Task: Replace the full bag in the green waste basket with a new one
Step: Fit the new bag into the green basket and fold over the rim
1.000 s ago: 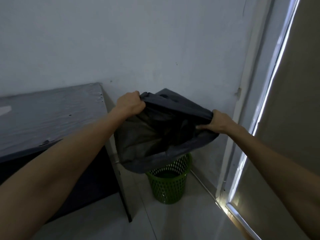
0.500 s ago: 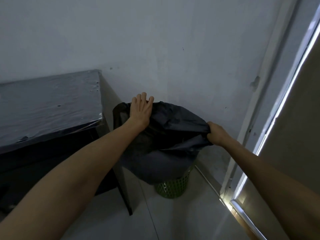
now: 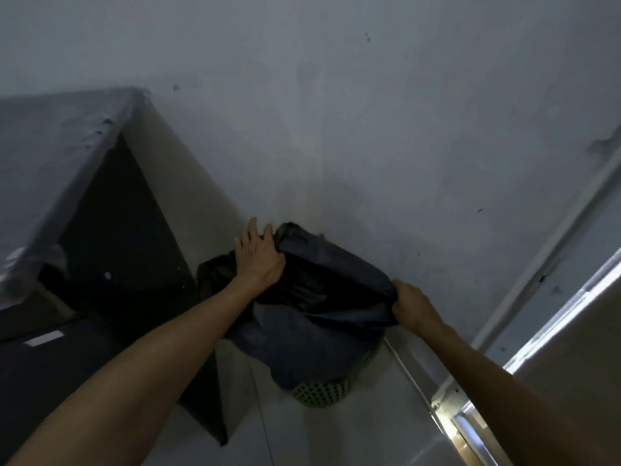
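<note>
Head view is showing a large, limp dark grey plastic bin bag [image 3: 312, 297] being spread over the round green perforated plastic waste basket [image 3: 321, 393], so the step in hand appears to be fitting the new liner; the full bag is not in sight. The bag is draping between the two hands and is hanging down over the basket, hiding its rim and leaving only a lower strip of green mesh showing below and between the hands. The left hand [image 3: 258, 260] is lying on the bag's upper left edge with fingers mostly extended, the fingertips seeming to hook over the fold; whether it is truly gripping I cannot tell. The right hand [image 3: 411, 302] is pinching the bag's right edge in curled fingers. Next, the bag's mouth probably needs opening, its body pushing down inside, and its edge folding outward over the rim.
</note>
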`<state>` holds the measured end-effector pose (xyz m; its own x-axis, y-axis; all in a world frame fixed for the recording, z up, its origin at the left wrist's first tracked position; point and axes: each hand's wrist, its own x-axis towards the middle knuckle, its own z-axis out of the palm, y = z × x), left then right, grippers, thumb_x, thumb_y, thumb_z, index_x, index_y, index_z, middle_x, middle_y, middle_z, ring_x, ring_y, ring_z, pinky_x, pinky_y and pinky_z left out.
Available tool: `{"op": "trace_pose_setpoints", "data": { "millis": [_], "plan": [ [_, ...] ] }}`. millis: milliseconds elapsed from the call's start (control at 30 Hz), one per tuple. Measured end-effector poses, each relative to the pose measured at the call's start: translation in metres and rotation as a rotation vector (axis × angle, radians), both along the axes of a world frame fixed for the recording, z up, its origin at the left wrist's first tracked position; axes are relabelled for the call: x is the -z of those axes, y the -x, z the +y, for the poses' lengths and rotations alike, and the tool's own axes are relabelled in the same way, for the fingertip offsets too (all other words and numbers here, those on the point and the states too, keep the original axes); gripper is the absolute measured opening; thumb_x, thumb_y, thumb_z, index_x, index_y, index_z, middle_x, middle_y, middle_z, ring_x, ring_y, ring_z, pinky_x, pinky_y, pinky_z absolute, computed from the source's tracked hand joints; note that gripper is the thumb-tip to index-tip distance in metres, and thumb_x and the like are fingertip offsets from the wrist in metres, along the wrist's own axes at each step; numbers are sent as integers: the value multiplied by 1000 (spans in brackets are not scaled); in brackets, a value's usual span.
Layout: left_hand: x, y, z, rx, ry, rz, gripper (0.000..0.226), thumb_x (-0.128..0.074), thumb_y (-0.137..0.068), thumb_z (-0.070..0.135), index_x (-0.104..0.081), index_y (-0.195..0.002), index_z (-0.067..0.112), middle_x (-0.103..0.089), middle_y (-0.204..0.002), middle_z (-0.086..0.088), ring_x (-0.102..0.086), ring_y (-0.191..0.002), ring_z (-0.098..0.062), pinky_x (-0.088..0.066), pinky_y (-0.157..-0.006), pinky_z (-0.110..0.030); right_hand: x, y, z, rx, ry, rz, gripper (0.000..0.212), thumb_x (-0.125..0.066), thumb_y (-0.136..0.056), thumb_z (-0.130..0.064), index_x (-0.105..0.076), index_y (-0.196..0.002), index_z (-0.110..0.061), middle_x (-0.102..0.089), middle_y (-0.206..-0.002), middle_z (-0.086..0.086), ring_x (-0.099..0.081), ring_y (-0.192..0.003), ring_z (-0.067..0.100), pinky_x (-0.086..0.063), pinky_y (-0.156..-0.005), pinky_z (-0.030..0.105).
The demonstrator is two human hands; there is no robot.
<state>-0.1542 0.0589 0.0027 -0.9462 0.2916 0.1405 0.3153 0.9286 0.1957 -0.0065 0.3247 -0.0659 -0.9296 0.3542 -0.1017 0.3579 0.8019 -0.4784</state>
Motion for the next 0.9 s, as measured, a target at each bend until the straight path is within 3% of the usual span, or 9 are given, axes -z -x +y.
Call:
{"op": "trace_pose_setpoints", "data": {
  "millis": [133, 333, 400, 500, 567, 633, 667, 800, 900],
  "plan": [
    [-29, 30, 18, 16, -175, 212, 65, -51, -87, 25, -30, -147, 12, -12, -158, -17, -22, -138, -38, -12, -114, -53, -29, 37, 9, 90, 18, 241, 23, -42, -86, 2, -57, -103, -2, -65, -102, 18, -63, -89, 30, -45, -70, 31],
    [-47, 42, 25, 61, -217, 327, 57, -50, -85, 20, -39, -140, 11, -22, -154, -17, -30, -130, -37, -19, -107, -48, -57, 49, 26, 72, -56, 333, 28, -41, -81, 9, -59, -100, -1, -64, -98, 19, -60, -84, 29, -40, -67, 28],
    [-28, 34, 15, 111, -185, 242, 55, -49, -90, 22, -36, -142, 10, -20, -155, -17, -28, -133, -37, -17, -110, -49, -44, 34, 25, 54, -59, 271, 29, -42, -80, 9, -61, -100, 0, -65, -99, 19, -61, -85, 29, -41, -68, 28],
    [7, 15, -8, 143, -50, -50, 60, -44, -97, 24, -22, -151, 10, -15, -159, -19, -22, -141, -41, -14, -114, -55, -11, 5, 17, -26, -43, 38, 29, -53, -85, -1, -62, -112, 0, -66, -109, 21, -64, -98, 32, -45, -75, 31],
    [33, 6, -22, 115, 71, -254, 61, -41, -98, 27, -18, -153, 11, -17, -158, -20, -21, -143, -41, -16, -115, -54, 3, -14, 5, -50, 33, -94, 45, -64, -89, -31, -56, -123, -4, -63, -120, 20, -63, -106, 33, -45, -78, 30],
    [50, -1, -32, 88, 106, -384, 68, -38, -91, 37, -22, -152, 13, -27, -154, -25, -25, -140, -43, -21, -115, -55, 10, -28, -7, -15, 131, -160, 72, -57, -86, -61, -48, -134, -9, -58, -130, 17, -59, -114, 32, -43, -81, 29],
    [55, -5, -35, 61, 101, -412, 75, -37, -85, 43, -22, -153, 14, -28, -153, -26, -26, -140, -43, -23, -114, -56, 12, -33, -12, 5, 148, -173, 75, -49, -88, -67, -46, -137, -11, -56, -134, 16, -57, -117, 32, -43, -83, 30],
    [57, -36, -33, -91, -81, -196, 102, -67, -83, 47, -5, -155, 11, 3, -161, -21, -8, -146, -41, -15, -117, -52, 22, -41, -22, 86, 154, -167, 67, -27, -96, -63, -49, -136, -15, -55, -137, 16, -56, -117, 32, -44, -88, 33],
    [62, -79, -23, 134, -222, -32, 109, -59, -77, 69, -6, -156, 15, 5, -163, -16, -5, -148, -36, -13, -118, -50, 23, -40, -28, 204, 223, -122, 73, -22, -97, -62, -57, -130, -8, -57, -133, 18, -57, -115, 34, -44, -96, 35]
  ]
}}
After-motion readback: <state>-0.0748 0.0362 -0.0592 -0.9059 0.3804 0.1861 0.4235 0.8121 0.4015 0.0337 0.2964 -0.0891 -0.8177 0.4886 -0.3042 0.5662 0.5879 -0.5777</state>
